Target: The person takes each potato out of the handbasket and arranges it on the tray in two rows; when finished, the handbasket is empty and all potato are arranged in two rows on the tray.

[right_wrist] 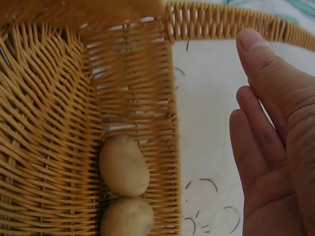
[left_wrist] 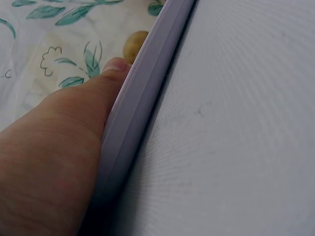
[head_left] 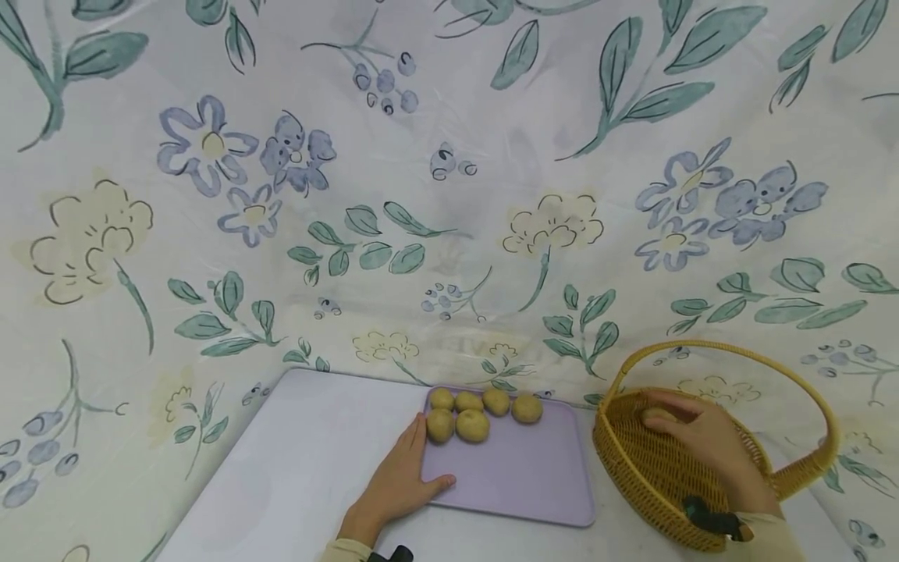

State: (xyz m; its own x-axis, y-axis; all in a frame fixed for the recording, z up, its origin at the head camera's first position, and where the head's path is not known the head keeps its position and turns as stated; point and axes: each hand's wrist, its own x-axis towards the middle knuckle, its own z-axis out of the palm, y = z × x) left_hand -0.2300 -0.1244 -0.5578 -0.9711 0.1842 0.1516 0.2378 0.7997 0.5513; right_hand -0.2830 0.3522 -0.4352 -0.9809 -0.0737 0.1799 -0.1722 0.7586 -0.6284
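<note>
Several potatoes (head_left: 473,426) sit at the back left of a lilac tray (head_left: 520,484), two of them in the front row. My left hand (head_left: 403,476) rests along the tray's left edge, its fingers straight and its thumb over the rim. Inside a wicker basket (head_left: 646,492), my right hand (head_left: 709,437) reaches in close to a potato (head_left: 659,415). The right wrist view shows two potatoes (right_wrist: 124,165) against the basket's wall; beside them the right hand (right_wrist: 275,128) has its fingers extended, with nothing between them.
The basket's tall arched handle (head_left: 730,351) rises over the right arm. A white table (head_left: 302,445) lies under the tray. Behind it hangs a floral cloth (head_left: 449,257), close to the tray's back edge.
</note>
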